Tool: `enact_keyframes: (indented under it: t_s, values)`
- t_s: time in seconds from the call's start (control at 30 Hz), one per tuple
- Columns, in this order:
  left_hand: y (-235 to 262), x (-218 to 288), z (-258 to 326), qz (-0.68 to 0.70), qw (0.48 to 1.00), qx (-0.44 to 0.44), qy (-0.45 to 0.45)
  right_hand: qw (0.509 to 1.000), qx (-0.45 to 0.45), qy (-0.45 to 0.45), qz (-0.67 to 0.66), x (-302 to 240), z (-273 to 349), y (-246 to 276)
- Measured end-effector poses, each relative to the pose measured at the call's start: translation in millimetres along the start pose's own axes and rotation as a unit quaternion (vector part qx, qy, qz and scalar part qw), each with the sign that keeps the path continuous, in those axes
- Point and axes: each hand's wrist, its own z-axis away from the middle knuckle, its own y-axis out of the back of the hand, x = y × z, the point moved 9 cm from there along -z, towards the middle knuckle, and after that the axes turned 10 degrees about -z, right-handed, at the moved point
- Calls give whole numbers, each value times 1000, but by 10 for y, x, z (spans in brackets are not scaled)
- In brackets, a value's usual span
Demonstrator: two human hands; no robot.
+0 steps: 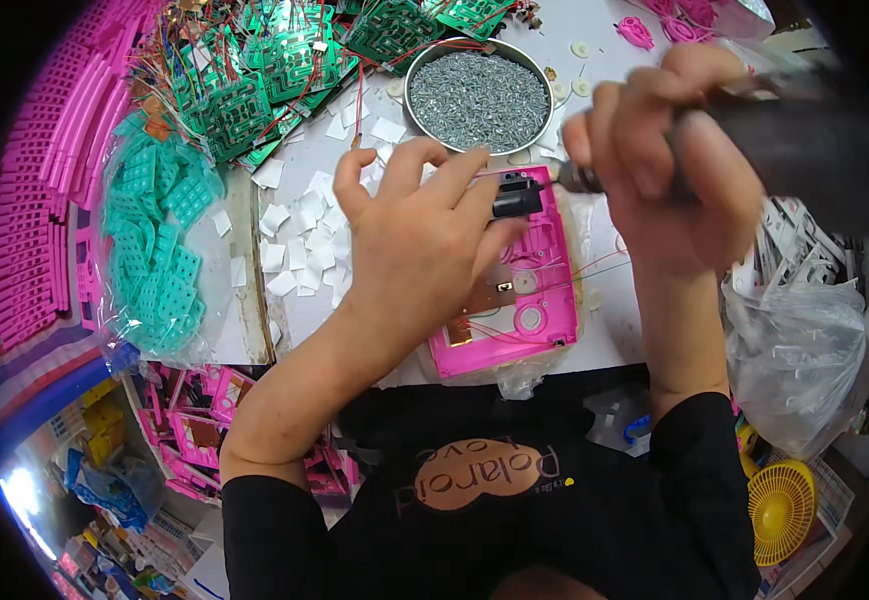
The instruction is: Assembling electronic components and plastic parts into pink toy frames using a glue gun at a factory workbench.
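A pink plastic casing (559,330) lies before me on the worktable, with thin wires, a brown board and a copper-coloured piece inside. My left hand (414,225) reaches over its left side, thumb and fingers bent around a black plastic part (517,197) at the far end. My right hand (664,160) is wrapped around a dark electric screwdriver (804,150), held nearly level and blurred by motion. Its tip points left, close to the black part's right side; whether it touches a screw cannot be made out.
A round metal dish of small screws (479,95) stands beyond the casing. White square pads (304,235) are scattered left of it, near green circuit boards (289,60). Teal rubber keypads (159,240) and stacked pink parts (39,180) lie further left. A clear plastic bag (804,340) sits right.
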Motion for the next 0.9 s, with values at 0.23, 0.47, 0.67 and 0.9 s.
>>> enact_keyframes:
  t_s: [0.23,0.47,0.67,0.9]
  values:
    - [-181,-69,91,-17,999,-36,-8,999,36,-8,36,234,-10,257]
    - [-209,-68,98,-10,999,-38,1,996,45,-17,71,323,18,250]
    - [-190,-159,-119,155,987,-22,31,1000,20,-9,19,165,-18,142]
    - [-233,-85,-295,132,986,-21,-97,997,-70,-5,13,-65,-100,-53]
